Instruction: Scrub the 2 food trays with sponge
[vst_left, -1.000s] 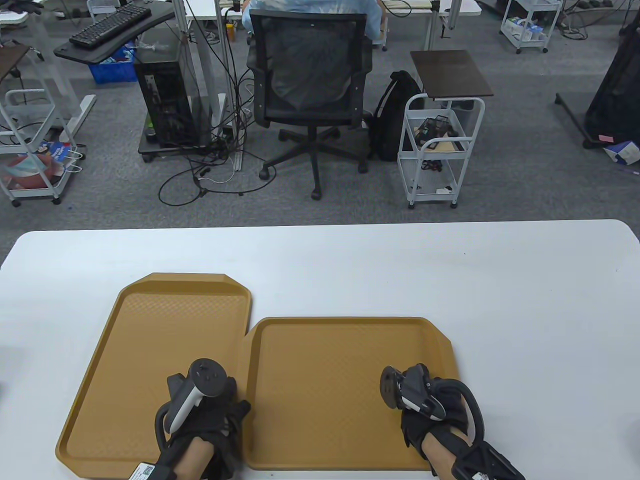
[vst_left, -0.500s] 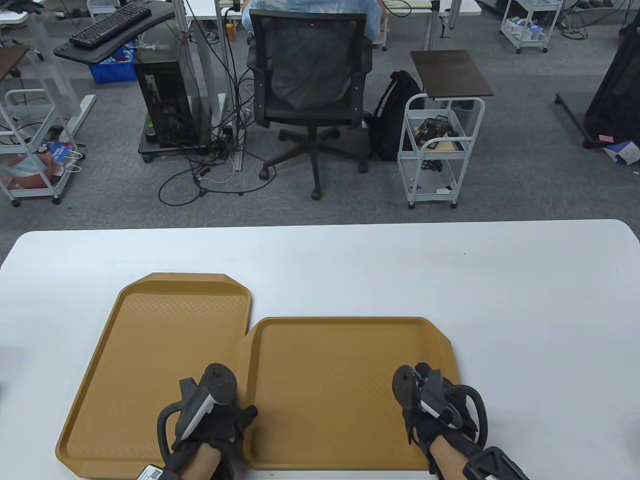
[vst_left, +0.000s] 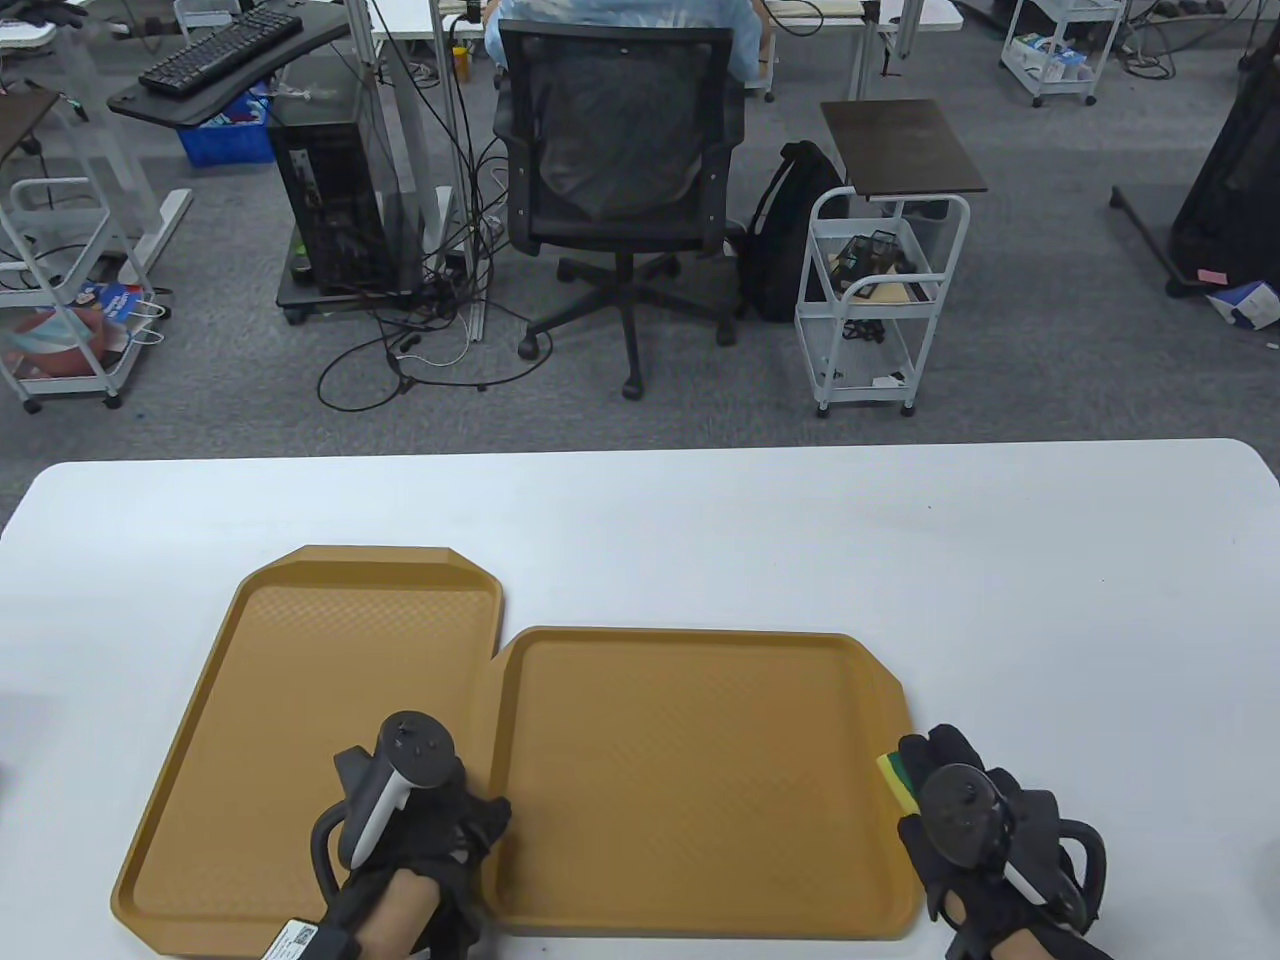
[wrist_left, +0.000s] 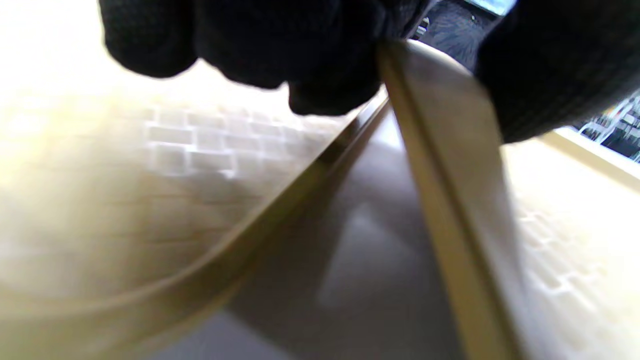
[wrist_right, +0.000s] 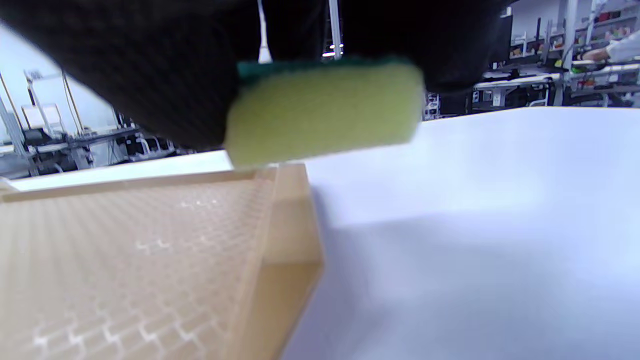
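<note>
A yellow-green sponge (vst_left: 897, 781) is gripped by the right hand (vst_left: 975, 825) beside the right tray (vst_left: 700, 900); that tray's left rim is pinched by the left hand (vst_left: 440, 830).

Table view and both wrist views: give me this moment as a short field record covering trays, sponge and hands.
left tray: on the white table, rim beside the right tray's
right tray: left edge appears lifted
sponge: yellow and green, off the right tray's right rim
left hand: grips the right tray's left edge
right hand: holds the sponge
</note>
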